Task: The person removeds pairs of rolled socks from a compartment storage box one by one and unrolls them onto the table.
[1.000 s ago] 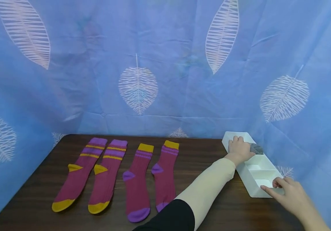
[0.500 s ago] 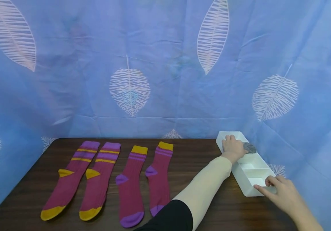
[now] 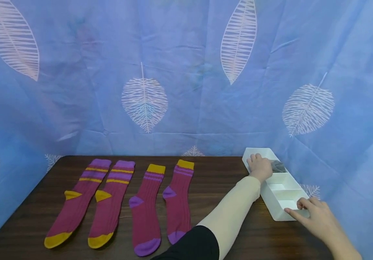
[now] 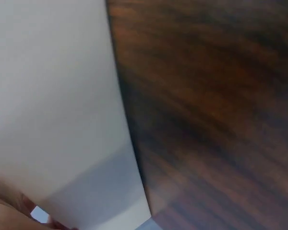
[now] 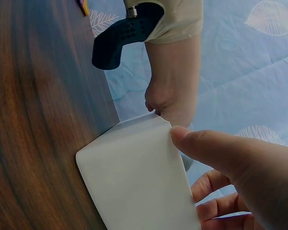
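- We see a long white plastic tray with three compartments [image 3: 282,191] at the right end of the dark wooden table [image 3: 212,180], pushed close to the blue leaf-print curtain [image 3: 186,90].
- Our left hand [image 3: 259,167] lies over the tray's far compartment, fingers curled down over the far rim; just to its right a small grey bundle of cloth [image 3: 278,166] shows, partly covered by the hand. We cannot tell whether the fingers grip the bundle or only touch it.
- Our right hand [image 3: 313,216] holds the tray's near end, thumb along the outer wall and fingers bent over the rim into the nearest compartment.
- From the right wrist, the thumb [image 5: 216,148] presses the tray's white wall [image 5: 139,177]; the left hand [image 5: 170,103] is at the far end.
- The left wrist view is blurred: only white tray wall [image 4: 53,96] and wood [image 4: 216,110].
- Well to the left of both hands lie four maroon socks [image 3: 121,206], flat, side by side; the nearest one's toe is hidden behind the cream sleeve [image 3: 231,213].
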Tool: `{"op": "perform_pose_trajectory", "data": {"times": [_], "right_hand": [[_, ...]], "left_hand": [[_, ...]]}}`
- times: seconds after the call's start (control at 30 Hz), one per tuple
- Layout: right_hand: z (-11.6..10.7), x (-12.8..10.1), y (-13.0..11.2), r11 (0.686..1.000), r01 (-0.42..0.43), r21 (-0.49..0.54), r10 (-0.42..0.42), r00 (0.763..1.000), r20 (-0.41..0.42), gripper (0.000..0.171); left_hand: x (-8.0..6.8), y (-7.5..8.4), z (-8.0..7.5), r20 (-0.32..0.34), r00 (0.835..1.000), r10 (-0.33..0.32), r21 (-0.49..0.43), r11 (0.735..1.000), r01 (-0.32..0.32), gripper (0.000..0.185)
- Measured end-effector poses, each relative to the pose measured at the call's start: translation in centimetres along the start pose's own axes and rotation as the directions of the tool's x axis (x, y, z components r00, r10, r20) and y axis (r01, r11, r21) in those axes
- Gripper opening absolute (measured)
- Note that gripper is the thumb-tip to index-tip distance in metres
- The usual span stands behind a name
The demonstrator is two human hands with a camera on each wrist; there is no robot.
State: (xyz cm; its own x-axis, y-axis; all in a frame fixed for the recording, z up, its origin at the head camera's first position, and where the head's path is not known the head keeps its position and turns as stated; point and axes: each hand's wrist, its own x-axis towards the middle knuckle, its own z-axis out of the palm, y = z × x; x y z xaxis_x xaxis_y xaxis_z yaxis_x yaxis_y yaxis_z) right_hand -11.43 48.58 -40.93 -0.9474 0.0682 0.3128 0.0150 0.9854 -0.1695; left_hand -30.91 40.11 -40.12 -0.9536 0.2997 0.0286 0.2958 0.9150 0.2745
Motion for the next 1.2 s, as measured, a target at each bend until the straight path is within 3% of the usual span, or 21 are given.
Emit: {"op": "perform_pose_trajectory", "data": {"times": [0.27, 0.37, 0.6, 0.9, 1.07, 1.2], "right_hand": [[0.4, 0.2, -0.5, 0.999, 0.046, 0.014, -0.045, 0.997, -0.062, 0.04], [0.4, 0.4, -0.6, 0.998, 0.057, 0.011, -0.056, 0.997, -0.061, 0.04], [0.3, 0.5, -0.6, 0.999, 0.047, 0.01, -0.046, 0.999, -0.007, 0.04], [0.2, 0.4, 0.3, 0.999, 0.04, -0.002, -0.04, 0.998, 0.05, 0.042], [0.1, 0.2, 0.5, 0.999, 0.046, 0.001, -0.046, 0.998, 0.031, 0.041], [0.1, 0.0, 0.5, 0.998, 0.065, -0.006, -0.065, 0.998, -0.007, 0.041]], "left_hand": [[0.0, -2.2, -0.1, -0.111, 0.987, 0.118, 0.008, 0.993, -0.118, 0.023], [-0.2, -3.1, -1.1, -0.131, 0.98, 0.153, -0.005, 0.988, -0.155, 0.017], [-1.5, -4.0, -3.4, -0.149, 0.966, 0.212, -0.019, 0.976, -0.218, 0.03], [-3.7, -5.0, -6.2, -0.149, 0.949, 0.278, 0.039, 0.961, -0.275, 0.034], [-4.9, -6.2, -7.4, -0.141, 0.921, 0.362, 0.082, 0.932, -0.353, 0.036], [-5.7, -7.8, -8.2, -0.165, 0.876, 0.454, 0.121, 0.89, -0.439, 0.036]]}}
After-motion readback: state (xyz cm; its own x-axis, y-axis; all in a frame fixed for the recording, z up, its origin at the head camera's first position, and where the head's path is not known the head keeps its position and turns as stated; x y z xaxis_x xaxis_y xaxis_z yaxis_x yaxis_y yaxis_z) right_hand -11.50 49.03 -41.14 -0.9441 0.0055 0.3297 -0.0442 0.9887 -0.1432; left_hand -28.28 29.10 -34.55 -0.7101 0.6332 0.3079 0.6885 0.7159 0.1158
